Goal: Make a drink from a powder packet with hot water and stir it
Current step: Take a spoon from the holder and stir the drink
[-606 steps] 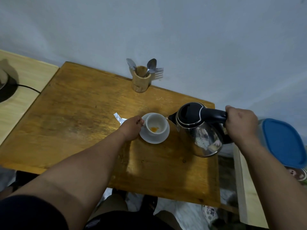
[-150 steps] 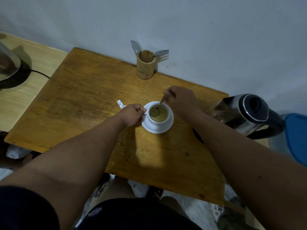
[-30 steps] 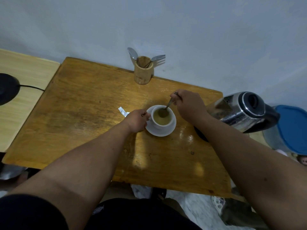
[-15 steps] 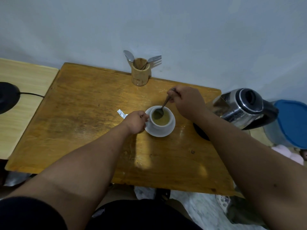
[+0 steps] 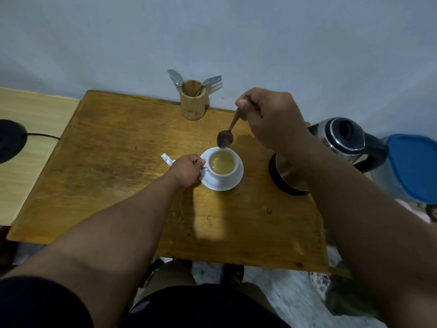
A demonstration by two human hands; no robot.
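I see white cup (image 5: 223, 167) of yellowish drink on saucer (image 5: 233, 183), mid desk (image 5: 113, 176). Left hand (image 5: 188, 171) pinches cup handle. Right hand (image 5: 272, 119) grips spoon (image 5: 225, 137), bowl just above cup's far rim. Kettle (image 5: 340, 140) right of cup. Packet (image 5: 166, 159) just left of cup.

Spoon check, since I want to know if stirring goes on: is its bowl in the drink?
No, the spoon in the right hand hangs above the far rim of the cup, clear of the liquid.
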